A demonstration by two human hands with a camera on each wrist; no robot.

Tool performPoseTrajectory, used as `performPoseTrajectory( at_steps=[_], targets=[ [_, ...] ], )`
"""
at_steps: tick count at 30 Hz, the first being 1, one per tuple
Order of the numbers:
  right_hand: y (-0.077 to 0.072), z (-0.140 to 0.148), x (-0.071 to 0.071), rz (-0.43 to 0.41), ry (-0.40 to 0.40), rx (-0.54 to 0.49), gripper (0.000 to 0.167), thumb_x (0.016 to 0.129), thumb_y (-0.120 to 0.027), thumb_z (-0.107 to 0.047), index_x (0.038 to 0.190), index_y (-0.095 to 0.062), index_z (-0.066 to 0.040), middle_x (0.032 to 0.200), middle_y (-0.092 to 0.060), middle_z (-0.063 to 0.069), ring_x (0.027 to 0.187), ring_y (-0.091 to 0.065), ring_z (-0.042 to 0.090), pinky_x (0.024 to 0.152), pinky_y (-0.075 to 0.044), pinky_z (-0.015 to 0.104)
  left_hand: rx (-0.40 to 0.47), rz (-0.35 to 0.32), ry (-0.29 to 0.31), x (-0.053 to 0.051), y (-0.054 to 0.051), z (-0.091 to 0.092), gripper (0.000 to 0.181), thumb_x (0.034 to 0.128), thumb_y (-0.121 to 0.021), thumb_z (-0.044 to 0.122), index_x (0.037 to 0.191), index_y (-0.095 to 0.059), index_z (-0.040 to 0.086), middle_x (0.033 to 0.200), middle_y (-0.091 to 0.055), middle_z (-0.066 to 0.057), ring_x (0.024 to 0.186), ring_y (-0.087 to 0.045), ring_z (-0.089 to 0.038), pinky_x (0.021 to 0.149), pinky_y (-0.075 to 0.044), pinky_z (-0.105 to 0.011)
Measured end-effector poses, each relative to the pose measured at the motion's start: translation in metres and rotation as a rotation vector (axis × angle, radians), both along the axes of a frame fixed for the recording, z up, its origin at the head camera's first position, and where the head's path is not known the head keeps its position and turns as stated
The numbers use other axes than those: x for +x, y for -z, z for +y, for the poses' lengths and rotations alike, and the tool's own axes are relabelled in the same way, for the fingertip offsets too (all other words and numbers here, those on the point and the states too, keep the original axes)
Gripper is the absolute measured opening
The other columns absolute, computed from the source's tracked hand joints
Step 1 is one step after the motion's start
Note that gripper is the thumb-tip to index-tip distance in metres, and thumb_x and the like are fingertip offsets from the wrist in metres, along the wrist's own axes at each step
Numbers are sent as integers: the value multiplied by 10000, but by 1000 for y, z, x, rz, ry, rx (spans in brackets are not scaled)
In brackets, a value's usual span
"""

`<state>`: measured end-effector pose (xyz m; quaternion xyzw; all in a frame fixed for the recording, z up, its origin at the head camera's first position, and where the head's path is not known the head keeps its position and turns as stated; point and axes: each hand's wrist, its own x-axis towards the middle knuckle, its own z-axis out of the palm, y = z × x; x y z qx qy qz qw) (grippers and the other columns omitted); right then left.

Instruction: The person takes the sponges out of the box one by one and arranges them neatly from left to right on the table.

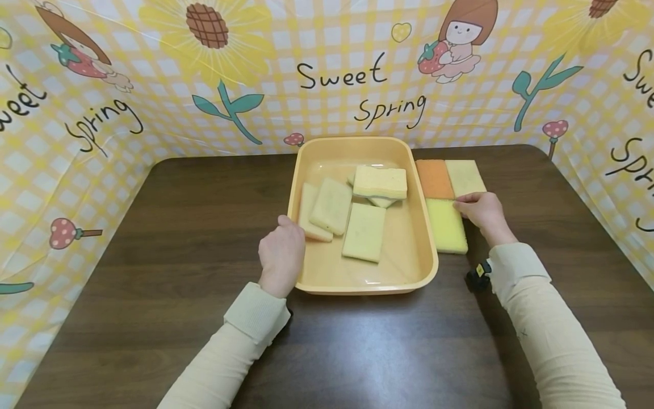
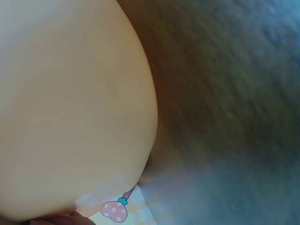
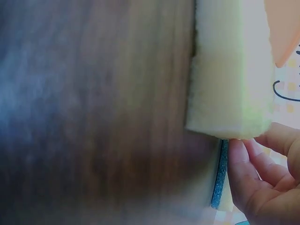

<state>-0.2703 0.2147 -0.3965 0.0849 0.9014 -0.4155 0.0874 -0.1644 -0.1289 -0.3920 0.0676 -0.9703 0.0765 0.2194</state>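
Note:
My left hand (image 1: 282, 253) grips the left wall of the yellow tray (image 1: 367, 284), knuckles upward. The tray's outer wall (image 2: 79, 112) fills much of the left wrist view, with only a bit of finger at the bottom. To the right of the tray, my right hand (image 1: 482, 211) pinches the far right corner of a bright yellow sponge (image 1: 447, 227) lying flat. Up close in the right wrist view, thumb and fingers (image 3: 239, 152) meet at the sponge's end. Beyond it lie an orange sponge (image 1: 434, 179) and a pale yellow sponge (image 1: 466, 177), side by side.
Inside the tray are several pale sponges, including a thicker one (image 1: 380, 182) resting on another and a leaning pair (image 1: 331, 205) at the left. A small black device (image 1: 478, 278) sits at the right wrist. Patterned cloth (image 1: 337, 34) rises behind the dark wooden table (image 1: 194, 227).

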Motion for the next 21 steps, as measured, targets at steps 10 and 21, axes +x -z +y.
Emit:
performPoseTrajectory(
  at_steps=[10,21],
  targets=[
    [1,0,1,7,18,2,399,940,-543,-213,1211,-572,78,1242,-556,239,603,-489,-122,713,-418,167,-28,14,1,1,0,1,187,897,-432,4,731,-498,59,496,-519,-29,429,-600,-218,368,-451,-333],
    [-13,-2,2,18,26,-58,469,965,-495,-273,1282,-509,72,1295,-519,217,631,-512,-130,843,-464,241,-18,18,-2,1,-1,1,174,891,-434,9,739,-504,57,502,-530,-33,436,-607,-225,369,-455,-342]
  ],
)
